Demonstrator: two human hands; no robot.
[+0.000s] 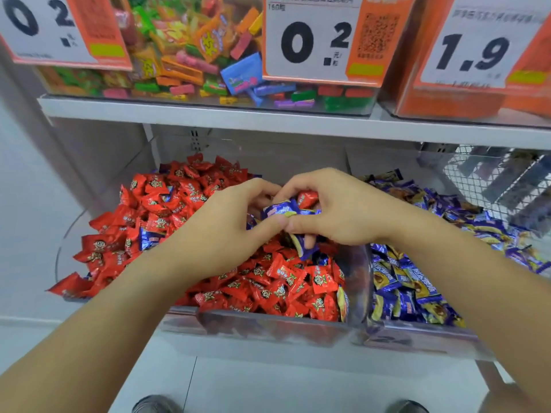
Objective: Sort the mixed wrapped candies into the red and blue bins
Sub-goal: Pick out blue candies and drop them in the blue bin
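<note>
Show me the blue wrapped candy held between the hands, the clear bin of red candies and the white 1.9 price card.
blue wrapped candy (281, 210), head view, wrapper's face.
clear bin of red candies (268, 324), head view, front wall.
white 1.9 price card (474, 52), head view, printed digits.

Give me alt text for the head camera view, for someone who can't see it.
Both hands, left hand and right hand, meet over the bin of red candies, gripping blue-wrapped candies. The bin of blue candies sits to its right.
</note>
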